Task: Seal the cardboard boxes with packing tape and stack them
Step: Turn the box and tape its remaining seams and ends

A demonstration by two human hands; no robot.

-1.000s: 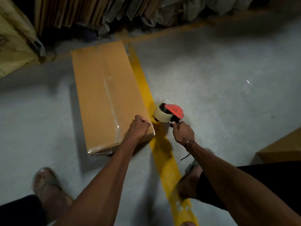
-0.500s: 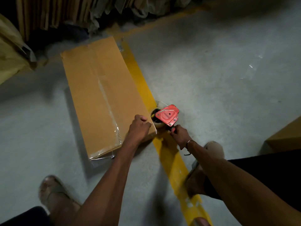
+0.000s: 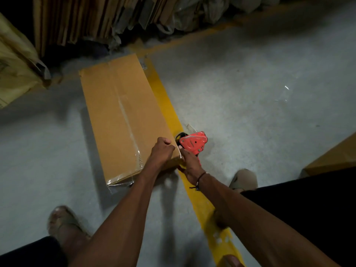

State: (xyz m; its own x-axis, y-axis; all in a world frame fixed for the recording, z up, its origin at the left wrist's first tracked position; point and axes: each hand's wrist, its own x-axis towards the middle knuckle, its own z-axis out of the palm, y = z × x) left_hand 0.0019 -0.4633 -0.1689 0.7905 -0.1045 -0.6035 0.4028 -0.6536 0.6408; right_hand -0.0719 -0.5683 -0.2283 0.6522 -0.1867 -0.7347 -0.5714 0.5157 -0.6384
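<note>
Closed cardboard box, contents hidden, taped seam.

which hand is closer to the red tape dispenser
Right. The right hand grips the red tape dispenser by its handle; the left hand rests beside it on the box corner.

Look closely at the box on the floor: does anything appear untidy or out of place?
Yes. At the cardboard box's near left corner, loose clear tape wrinkles and hangs past the edge instead of lying flat.
</note>
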